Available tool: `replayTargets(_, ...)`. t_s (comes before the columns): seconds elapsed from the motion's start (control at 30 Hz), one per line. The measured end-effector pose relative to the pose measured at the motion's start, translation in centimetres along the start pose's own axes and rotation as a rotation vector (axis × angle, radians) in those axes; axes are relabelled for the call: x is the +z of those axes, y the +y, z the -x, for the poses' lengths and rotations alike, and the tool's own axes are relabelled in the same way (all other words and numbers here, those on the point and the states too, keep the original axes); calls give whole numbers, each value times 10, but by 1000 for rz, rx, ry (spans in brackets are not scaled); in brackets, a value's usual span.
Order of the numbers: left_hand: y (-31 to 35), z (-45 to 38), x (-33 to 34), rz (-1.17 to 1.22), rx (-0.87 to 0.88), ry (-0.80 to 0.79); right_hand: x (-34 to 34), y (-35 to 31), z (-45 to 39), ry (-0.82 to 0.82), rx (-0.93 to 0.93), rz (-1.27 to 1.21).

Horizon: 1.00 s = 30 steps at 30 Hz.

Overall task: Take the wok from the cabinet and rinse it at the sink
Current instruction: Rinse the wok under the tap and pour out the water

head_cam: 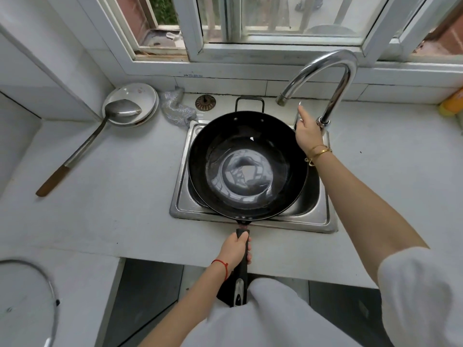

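Note:
A black wok (246, 136) sits over the steel sink (323, 216), with a pool of water in its bottom. My left hand (236, 249) grips the wok's long black handle at the counter's front edge. My right hand (307, 132) is up at the chrome faucet (330, 63), fingers curled round its lever beside the wok's right rim. The faucet's spout ends just right of the wok. No running water shows.
A metal ladle (100, 131) with a wooden grip lies on the white counter, its bowl resting in stacked white dishes (140, 92). A grey cloth (175, 107) lies behind the sink. A glass lid (27, 304) is at the lower left. A yellow bottle (452, 102) stands far right.

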<state>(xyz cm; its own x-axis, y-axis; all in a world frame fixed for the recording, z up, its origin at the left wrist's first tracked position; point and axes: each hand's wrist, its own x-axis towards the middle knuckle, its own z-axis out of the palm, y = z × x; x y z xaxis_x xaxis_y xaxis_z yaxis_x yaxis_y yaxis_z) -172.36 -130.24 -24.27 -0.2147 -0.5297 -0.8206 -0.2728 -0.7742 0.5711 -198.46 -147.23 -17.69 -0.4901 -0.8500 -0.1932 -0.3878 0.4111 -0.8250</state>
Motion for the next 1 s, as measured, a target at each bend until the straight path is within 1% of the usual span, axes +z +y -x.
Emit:
replayTargets(0.23,-1,-1,0,6,0,-1,0,5,-5,-51,-12,-22)
replayTargets(0.57,-1,1,1,7,5,7,-9,11,-10,-106,-51,41)
replayTargets(0.7,0,2,0,5,7,4,-7,11,-16,-169,-31,10)
replayTargets(0.87,-1,3,1,-5,15,8,0,11,-18,-158,-11,-60)
replayTargets(1.0,-1,3,0,-6,14,7,0,13,-23,-185,10,-52)
